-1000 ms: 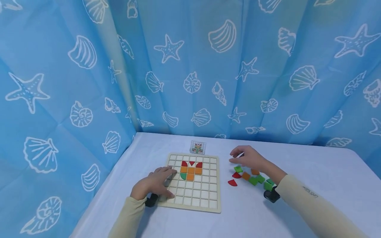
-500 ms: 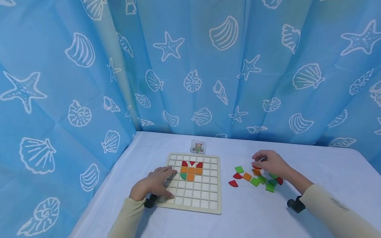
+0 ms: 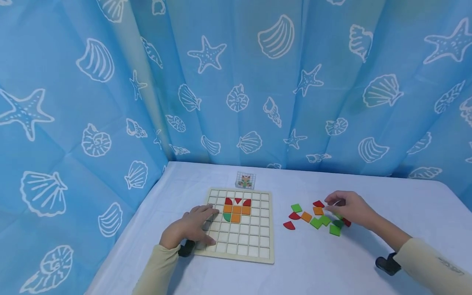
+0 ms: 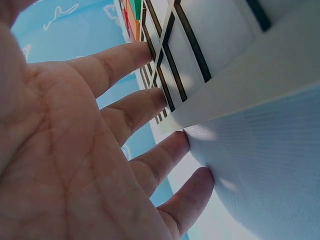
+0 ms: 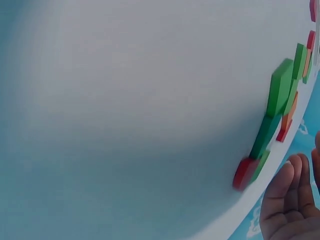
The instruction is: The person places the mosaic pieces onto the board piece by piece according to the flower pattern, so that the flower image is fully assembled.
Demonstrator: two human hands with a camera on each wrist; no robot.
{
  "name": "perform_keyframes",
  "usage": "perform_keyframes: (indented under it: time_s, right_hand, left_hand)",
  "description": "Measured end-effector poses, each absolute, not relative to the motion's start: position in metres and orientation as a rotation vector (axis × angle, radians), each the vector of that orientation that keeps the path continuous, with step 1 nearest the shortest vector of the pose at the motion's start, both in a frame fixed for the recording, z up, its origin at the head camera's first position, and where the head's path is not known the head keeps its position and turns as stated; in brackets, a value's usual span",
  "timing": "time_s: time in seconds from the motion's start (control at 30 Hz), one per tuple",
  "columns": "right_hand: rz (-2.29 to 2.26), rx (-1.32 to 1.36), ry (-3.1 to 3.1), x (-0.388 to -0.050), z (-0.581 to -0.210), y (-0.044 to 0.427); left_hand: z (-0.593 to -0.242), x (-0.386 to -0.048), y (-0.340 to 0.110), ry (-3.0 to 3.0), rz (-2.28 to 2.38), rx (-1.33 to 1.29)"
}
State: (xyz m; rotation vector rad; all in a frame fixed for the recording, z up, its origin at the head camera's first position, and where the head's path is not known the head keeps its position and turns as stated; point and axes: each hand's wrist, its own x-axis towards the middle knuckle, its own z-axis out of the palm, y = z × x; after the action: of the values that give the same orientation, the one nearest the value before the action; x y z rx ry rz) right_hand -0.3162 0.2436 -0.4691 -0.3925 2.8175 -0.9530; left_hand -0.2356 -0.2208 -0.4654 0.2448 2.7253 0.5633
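In the head view my left hand [image 3: 191, 227] rests on the left edge of a white-gridded board [image 3: 247, 258], fingers spread. The left wrist view shows its fingertips [image 4: 156, 98] at the board's rim. Orange square tiles [image 3: 236, 210], a red triangle tile [image 3: 238, 201], red curved tiles [image 3: 247, 203] and a green quarter-round tile [image 3: 226, 217] lie in the grid. My right hand [image 3: 352, 208] hovers over the right part of a loose tile pile, fingers loosely bent, nothing visible between them. Beneath it are green square tiles [image 3: 334, 230] and a partly hidden dark green tile [image 3: 337, 223].
A small pattern card [image 3: 245, 180] lies behind the board. Loose red quarter-round tiles [image 3: 289, 225] and an orange tile [image 3: 306, 216] lie at the pile's left. A blue shell-print curtain [image 3: 236, 82] borders the white table [image 3: 295, 270].
My right hand has moved right across the loose tiles, uncovering a red quarter-round tile at the back of the pile. The left hand has stayed on the board.
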Motion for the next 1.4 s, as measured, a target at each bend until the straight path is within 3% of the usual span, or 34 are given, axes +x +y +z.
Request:
perform_keyframes:
  time_s: [0.5,1.4]
  right_hand:
    - [-0.669,-0.573,2.803,-0.290,-0.478,0.263]
    - [-0.569,-0.525,2.799,-0.286,-0.466,0.252]
  left_hand:
    - [-0.468,-0.237,-0.223,2.727,0.526,0.224]
    - [-0.465,-0.236,-0.218,2.724,0.550,0.213]
